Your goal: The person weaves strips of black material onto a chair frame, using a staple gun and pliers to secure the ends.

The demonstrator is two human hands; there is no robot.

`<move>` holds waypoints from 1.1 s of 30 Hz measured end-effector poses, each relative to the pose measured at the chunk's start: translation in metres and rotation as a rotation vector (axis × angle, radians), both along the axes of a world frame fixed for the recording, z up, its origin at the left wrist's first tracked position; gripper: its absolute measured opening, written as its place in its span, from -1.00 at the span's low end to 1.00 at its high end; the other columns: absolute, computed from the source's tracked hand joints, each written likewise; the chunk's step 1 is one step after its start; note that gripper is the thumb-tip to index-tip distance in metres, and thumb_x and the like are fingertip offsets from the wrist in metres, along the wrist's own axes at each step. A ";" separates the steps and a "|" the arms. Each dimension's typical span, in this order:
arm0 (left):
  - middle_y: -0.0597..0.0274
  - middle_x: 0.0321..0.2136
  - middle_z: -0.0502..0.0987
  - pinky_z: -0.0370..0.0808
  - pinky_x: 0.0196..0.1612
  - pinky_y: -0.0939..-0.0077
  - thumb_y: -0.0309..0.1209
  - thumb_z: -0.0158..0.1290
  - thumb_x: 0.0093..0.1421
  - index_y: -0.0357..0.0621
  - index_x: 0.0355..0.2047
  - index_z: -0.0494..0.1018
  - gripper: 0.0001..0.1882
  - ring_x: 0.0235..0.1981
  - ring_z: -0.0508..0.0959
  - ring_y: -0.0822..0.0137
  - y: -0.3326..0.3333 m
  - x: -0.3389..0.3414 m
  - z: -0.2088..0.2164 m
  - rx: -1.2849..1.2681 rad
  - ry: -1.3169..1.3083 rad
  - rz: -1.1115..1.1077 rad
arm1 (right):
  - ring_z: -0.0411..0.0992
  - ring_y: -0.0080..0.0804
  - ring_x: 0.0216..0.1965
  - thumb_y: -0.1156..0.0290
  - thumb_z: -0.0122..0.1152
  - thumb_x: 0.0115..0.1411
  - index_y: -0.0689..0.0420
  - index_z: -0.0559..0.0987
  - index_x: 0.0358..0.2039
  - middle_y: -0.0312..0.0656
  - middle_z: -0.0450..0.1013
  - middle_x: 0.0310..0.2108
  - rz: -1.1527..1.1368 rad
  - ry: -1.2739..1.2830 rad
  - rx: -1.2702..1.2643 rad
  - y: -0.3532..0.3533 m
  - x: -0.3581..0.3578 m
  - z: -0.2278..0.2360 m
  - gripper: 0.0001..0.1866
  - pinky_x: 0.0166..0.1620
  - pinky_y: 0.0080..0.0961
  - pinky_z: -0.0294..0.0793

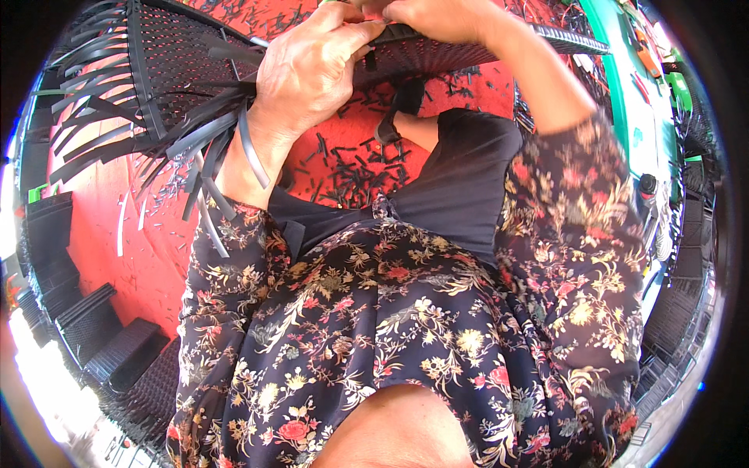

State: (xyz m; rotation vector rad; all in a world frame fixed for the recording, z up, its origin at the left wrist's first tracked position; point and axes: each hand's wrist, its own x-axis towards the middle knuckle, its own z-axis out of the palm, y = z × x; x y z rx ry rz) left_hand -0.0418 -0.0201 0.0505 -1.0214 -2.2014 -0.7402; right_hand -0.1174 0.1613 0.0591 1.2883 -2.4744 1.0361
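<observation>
Red floor [136, 261], black scraps [355, 175] scattered on it; dark stacks [117, 355] along floor's left, green-edged pale tabletop [659, 136] right of floor, bright glare [51, 382] beyond floor's lower left.

The black woven piece [183, 74], an openwork mesh with a banded edge, spreads left and right of the left grip [304, 74]; its loose flat strips [199, 136] fan leftward, several hanging just beside it.
</observation>
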 end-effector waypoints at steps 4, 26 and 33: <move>0.06 -0.31 0.54 0.52 -0.30 0.44 -0.71 0.04 -0.02 -0.26 -0.23 0.52 -0.70 -0.32 0.58 0.12 -0.006 -0.005 -0.009 -0.064 -0.026 0.000 | 0.43 -0.47 -0.63 0.13 0.22 0.13 0.19 0.51 -0.52 -0.20 0.47 -0.61 -0.368 0.172 -0.234 0.004 0.081 -0.014 -0.66 -0.51 -0.38 0.42; 0.11 -0.39 0.56 0.53 -0.32 0.38 -0.58 0.09 0.00 -0.21 -0.25 0.54 -0.75 -0.37 0.58 0.11 -0.011 -0.012 -0.023 -0.021 -0.074 -0.065 | 0.30 -0.69 -0.62 0.32 0.06 0.29 0.22 0.50 -0.50 -0.36 0.36 -0.67 -0.211 -0.862 -0.818 -0.025 0.109 -0.074 -0.72 -0.54 -0.69 0.29; 0.11 -0.41 0.54 0.51 -0.36 0.34 -0.54 0.12 -0.02 -0.18 -0.23 0.50 -0.73 -0.38 0.56 0.10 -0.004 -0.001 -0.022 -0.058 -0.066 -0.013 | 0.20 -0.71 -0.61 0.34 0.09 0.26 0.23 0.50 -0.52 -0.38 0.29 -0.70 -0.250 -0.842 -0.751 -0.020 0.117 -0.059 -0.73 -0.53 -0.66 0.24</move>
